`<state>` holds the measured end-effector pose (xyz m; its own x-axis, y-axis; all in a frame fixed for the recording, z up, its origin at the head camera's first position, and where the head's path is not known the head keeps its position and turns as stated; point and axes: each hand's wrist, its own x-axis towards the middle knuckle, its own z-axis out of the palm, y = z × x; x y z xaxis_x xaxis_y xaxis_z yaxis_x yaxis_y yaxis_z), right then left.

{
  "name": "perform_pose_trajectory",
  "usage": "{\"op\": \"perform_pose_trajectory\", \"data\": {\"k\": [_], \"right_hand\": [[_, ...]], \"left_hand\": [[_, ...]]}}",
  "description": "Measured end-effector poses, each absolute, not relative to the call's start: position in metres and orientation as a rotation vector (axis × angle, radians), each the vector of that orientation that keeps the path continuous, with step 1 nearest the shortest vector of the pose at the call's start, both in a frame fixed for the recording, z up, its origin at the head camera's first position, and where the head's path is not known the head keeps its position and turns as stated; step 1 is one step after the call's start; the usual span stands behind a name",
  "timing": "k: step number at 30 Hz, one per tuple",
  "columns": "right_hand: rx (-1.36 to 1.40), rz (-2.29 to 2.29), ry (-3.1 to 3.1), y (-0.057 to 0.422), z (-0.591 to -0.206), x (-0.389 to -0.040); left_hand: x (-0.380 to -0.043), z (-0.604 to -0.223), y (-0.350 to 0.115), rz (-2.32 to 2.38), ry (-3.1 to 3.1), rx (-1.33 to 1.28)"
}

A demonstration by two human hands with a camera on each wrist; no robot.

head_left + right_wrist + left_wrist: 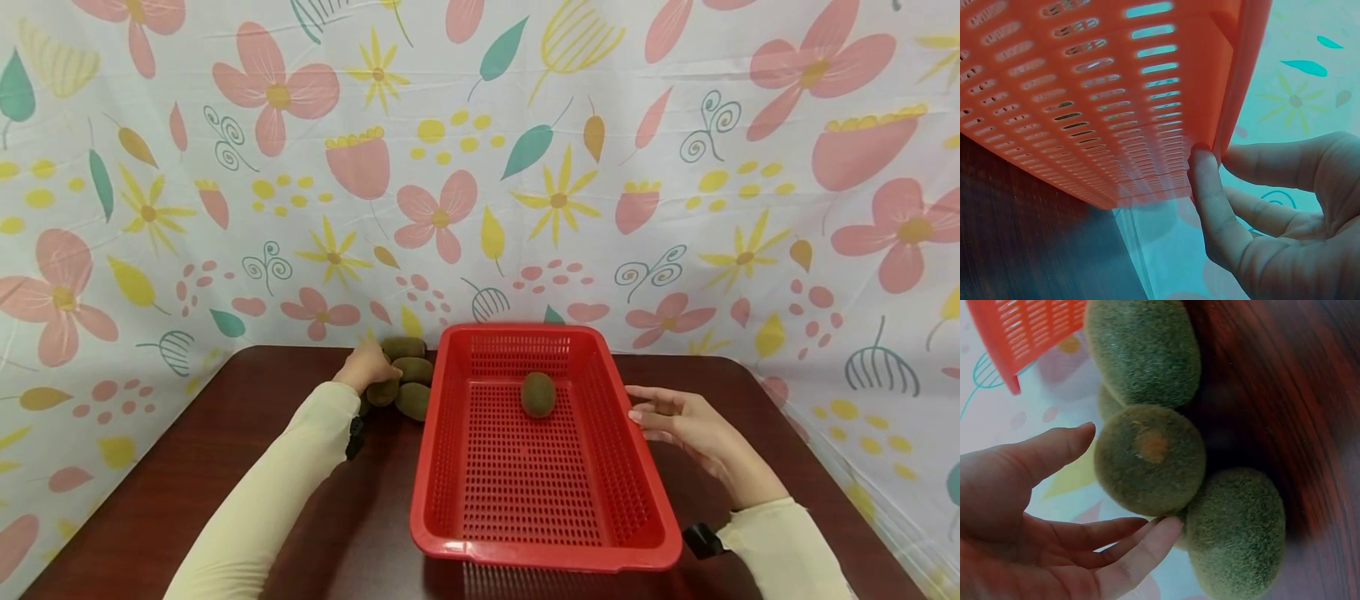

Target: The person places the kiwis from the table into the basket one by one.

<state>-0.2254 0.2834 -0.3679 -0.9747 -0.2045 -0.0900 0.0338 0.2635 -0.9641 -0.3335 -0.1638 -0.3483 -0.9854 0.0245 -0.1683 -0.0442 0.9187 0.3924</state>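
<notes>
Kiwis point(413, 370) beside and inside a red basket point(555, 557)

Left of the basket, the left hand point(367, 367) has its thumb and fingers apart around one clustered kiwi point(1149, 459); I cannot tell whether fingertips touch it. Right of the basket, the right hand point(693, 429) pinches its rim. Inside the basket, toward its far end, lies a single kiwi point(538, 395).

A white cloth point(420, 83) is hanging behind the table point(180, 467) and is running down past both its sides. Pink flowers point(277, 96), yellow flowers point(558, 200), green leaves point(527, 150) and curly sprigs point(228, 137) are covering it. The table is showing a dark reddish-brown top with streaky grain and rounded far corners. In the right wrist view the cloth is looking bluish, probably a camera tint.
</notes>
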Motion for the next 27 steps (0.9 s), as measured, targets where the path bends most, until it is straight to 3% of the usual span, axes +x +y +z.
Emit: {"op": "perform_pose_trajectory", "data": {"k": [27], "right_hand": [[-0.191, -1.762, 2.359, 0.283, -0.367, -0.224]], "left_hand": [[-0.337, -0.359, -0.148, 0.329, 2.917, -0.202]]}}
